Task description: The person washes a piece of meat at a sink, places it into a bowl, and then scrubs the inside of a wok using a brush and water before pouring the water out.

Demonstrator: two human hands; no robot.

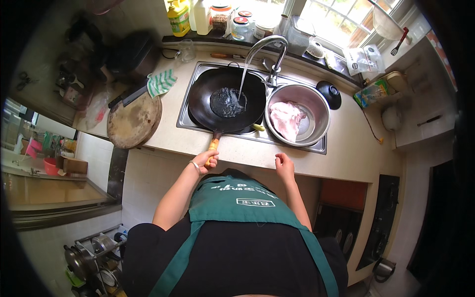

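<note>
My left hand (206,162) grips the wooden handle (213,145) of a black wok (200,100). The wok sits over the left basin of a steel sink (182,118), tilted slightly. From the curved chrome faucet (276,70) a stream of water falls into it, and water pools in its bottom. My right hand (285,167) hangs by the counter's front edge, empty, its fingers loosely curled. Just beyond it, a round steel pot (322,126) stands over the right basin. A pale pink piece of raw meat (285,118) lies inside the pot.
Left of the sink lie a round wooden chopping board (134,120), a cleaver (134,94) and a green-striped cloth (161,83). A glass mug (186,51) stands behind. Jars and a yellow detergent bottle (179,20) line the sill. A black bowl (328,95) rests right of the pot.
</note>
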